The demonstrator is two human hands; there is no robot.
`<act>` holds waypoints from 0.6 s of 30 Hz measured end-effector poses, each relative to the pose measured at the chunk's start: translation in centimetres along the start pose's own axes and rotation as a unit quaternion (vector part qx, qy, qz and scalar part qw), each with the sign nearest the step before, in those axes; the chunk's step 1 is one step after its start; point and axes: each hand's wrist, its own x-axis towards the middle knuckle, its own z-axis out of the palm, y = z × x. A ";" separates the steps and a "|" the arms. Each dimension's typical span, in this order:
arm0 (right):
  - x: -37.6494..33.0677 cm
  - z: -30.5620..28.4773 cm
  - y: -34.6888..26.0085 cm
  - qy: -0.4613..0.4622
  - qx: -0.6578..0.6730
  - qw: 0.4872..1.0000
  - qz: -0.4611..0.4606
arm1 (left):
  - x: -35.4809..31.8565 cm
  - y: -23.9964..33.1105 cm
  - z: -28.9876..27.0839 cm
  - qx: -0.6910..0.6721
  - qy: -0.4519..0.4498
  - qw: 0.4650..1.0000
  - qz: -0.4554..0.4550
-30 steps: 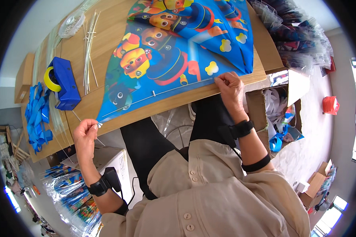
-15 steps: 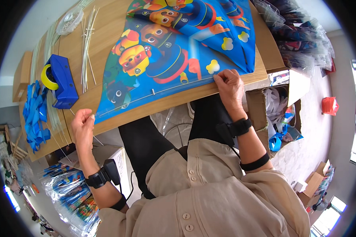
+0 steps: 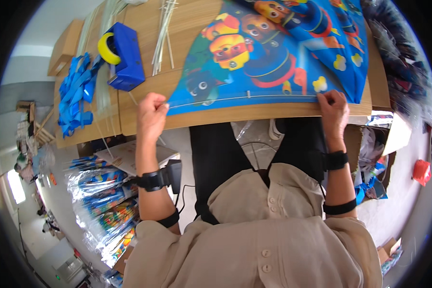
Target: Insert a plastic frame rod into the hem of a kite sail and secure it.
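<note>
A blue kite sail printed with cartoon dogs lies on the wooden table, its right part folded and bunched. Along its near edge runs a thin pale rod with a small white clip at about the middle. My left hand is closed in a pinch at the left end of this edge, fingertips on the rod's end and the sail's corner. At the other end, my right hand pinches the edge near the rod's right end. The fingers partly hide both ends.
On the table, left, are a blue tape dispenser with yellow tape, a heap of blue strips and loose thin rods. Plastic-wrapped packages stand below left. An open carton of scraps is at right, wrapped goods behind.
The view has turned, so the table and sail appear farther right and the near edge more level. Both hands remain at the two ends of the edge.
</note>
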 end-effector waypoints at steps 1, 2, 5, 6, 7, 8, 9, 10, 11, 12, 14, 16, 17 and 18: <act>0.0 0.0 -0.1 -0.007 0.000 1.000 0.003 | 0.0 0.2 0.3 0.023 0.005 1.000 -0.010; 0.0 -0.1 -0.2 -0.012 0.003 1.000 0.002 | -0.1 0.5 0.5 0.044 0.011 0.999 -0.020; 0.0 0.0 -0.4 -0.017 0.008 1.000 0.002 | -0.5 1.0 0.7 0.062 0.014 0.997 -0.033; 0.0 0.0 -0.5 -0.015 0.007 1.000 0.003 | -0.5 0.7 0.7 0.069 0.014 0.997 -0.024; 0.0 0.1 -0.5 -0.016 0.008 1.000 0.004 | -0.5 0.8 0.9 0.071 0.014 0.997 -0.025; 0.0 0.1 -0.5 -0.018 0.006 1.000 0.008 | -0.6 1.0 1.0 0.081 0.019 0.996 -0.027; 0.0 0.1 -0.4 -0.020 0.004 1.000 0.011 | -0.6 1.1 1.1 0.092 0.023 0.995 -0.029; 0.0 0.1 -0.5 -0.021 0.004 1.000 0.012 | -0.6 1.0 1.1 0.093 0.023 0.995 -0.030; 0.0 0.0 -0.5 -0.023 0.005 1.000 0.011 | -0.5 0.8 1.2 0.103 0.028 0.994 -0.024; 0.0 0.0 -0.5 -0.025 0.006 1.000 0.009 | -0.5 0.7 1.2 0.113 0.033 0.993 -0.017; 0.1 0.0 -0.4 -0.026 0.004 1.000 0.005 | -0.3 0.5 1.3 0.126 0.032 0.991 -0.013; 0.1 0.0 -0.4 -0.027 0.002 1.000 0.001 | -0.2 0.4 1.5 0.138 0.031 0.990 -0.008; 0.1 0.0 -0.4 -0.029 0.001 1.000 0.004 | -0.2 0.4 1.6 0.140 0.033 0.989 -0.015; 0.1 0.0 -0.4 -0.032 0.000 0.999 0.008 | -0.2 0.5 1.6 0.141 0.036 0.989 -0.021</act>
